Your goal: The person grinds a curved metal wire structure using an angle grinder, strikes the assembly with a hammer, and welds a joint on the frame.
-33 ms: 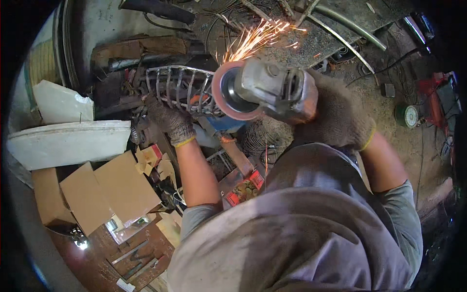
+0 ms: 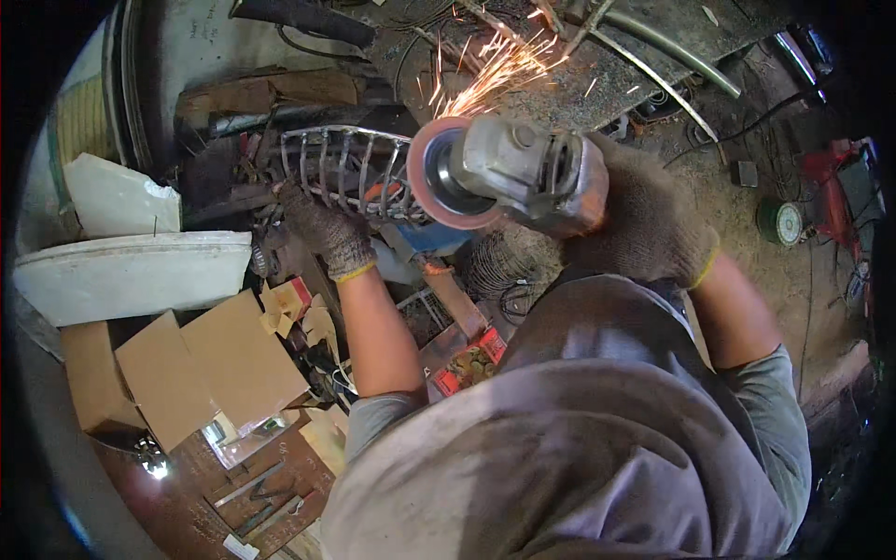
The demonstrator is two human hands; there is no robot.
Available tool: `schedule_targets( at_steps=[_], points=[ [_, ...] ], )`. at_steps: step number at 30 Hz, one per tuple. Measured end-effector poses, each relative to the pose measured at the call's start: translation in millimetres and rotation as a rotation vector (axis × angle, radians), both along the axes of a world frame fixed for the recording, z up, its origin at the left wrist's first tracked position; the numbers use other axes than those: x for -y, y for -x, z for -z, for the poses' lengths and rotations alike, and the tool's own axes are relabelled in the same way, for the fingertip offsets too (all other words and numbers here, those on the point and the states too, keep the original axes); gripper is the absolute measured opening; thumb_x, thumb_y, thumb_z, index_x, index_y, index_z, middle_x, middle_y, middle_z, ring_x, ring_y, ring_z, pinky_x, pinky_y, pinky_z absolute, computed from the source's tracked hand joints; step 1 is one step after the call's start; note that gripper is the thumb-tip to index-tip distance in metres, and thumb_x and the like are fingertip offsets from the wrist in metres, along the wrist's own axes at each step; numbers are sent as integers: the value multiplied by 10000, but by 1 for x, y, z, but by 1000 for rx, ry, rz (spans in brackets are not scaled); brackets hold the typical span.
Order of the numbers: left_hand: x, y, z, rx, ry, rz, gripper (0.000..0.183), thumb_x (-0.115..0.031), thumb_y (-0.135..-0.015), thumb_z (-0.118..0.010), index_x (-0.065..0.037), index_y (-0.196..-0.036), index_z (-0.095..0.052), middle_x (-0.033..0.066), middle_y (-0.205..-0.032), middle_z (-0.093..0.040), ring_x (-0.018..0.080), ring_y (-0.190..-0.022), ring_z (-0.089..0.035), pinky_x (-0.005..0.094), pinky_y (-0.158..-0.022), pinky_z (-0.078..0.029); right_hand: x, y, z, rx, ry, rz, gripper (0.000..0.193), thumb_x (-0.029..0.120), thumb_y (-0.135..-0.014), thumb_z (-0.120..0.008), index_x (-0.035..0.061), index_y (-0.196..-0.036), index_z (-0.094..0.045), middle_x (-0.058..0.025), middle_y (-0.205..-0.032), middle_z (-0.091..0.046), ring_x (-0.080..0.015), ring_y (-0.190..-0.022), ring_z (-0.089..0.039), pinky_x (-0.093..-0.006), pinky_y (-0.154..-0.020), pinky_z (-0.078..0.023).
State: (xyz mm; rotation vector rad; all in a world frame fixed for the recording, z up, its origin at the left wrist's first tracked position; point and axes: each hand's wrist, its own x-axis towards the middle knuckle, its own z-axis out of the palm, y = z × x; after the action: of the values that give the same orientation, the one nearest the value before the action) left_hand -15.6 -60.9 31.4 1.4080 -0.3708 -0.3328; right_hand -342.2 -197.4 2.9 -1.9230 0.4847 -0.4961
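Note:
My right hand, in a brown knitted glove, is wrapped round the body of a grey angle grinder. The grinder's disc, with a pinkish rim, meets the right end of a curved, ladder-like metal frame. Orange sparks fly up and away from the disc. My left hand, gloved alike, is closed at the frame's lower left and steadies it; its fingertips are partly hidden. The exact contact spot lies behind the disc.
Left of me lie white curved panels and cardboard boxes. A red box of round pieces sits below the frame. Metal tubes rest at the far right. A green-rimmed spool and a red tool are at the right.
The spark spray has spread wider and farther to the right. Both hands, the grinder and the metal frame hold nearly the same places.

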Motion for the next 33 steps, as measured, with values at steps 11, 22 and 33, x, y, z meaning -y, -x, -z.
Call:
schedule_targets(
  at_steps=[11, 22, 33],
  points=[
    [-2, -19, 8, -92, 68, -102, 577, -517, -1004, -480, -98, -1398, -525, 96, -1318, -608, 270, -1187, -591, 450, -1037, -453, -12, 29, 7, -169, -19, 170, 769, 268, -587, -872, 58, -1267, -579, -200, -1140, -648, -411, -1050, -637, -460, -907, -519],
    [8, 1, -1, 63, 6, -44, 543, -509, -1001, -477, -129, -1383, -547, 92, -1358, -595, 280, -1188, -597, 450, -999, -477, -35, 15, 5, 16, -219, 212, 730, 212, -614, -861, 57, -1267, -574, -169, -1146, -666, -366, -1070, -654, -424, -920, -530],
    [7, 13, -3, -7, 53, -47, 552, -527, -1009, -468, -140, -1397, -531, 87, -1374, -584, 287, -1183, -598, 457, -1003, -482, -34, 6, 7, -51, -1, 122, 806, 235, -633, -858, 42, -1333, -507, -172, -1217, -642, -319, -1110, -651, -410, -965, -519]
  ],
)
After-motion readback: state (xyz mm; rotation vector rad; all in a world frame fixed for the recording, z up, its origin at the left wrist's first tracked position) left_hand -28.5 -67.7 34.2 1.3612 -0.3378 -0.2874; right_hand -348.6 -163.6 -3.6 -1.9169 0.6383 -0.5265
